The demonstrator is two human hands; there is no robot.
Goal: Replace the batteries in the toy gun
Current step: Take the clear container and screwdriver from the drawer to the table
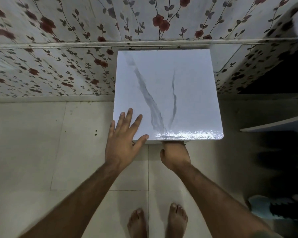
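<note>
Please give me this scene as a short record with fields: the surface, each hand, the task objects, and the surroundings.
surface: white marble-pattern tabletop, set against a floral wall
left hand: left hand flat, fingers spread, on the tabletop's near left corner
right hand: right hand reaching under the near edge; fingers hidden
toy gun and batteries: not visible
floor: pale tiles, bare feet below, shoes at right

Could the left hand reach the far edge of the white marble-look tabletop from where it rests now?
Probably yes. The left hand lies flat on the tabletop's near-left corner, the top is bare, and nothing stands between it and the far edge, though the arm would need to stretch.
</note>
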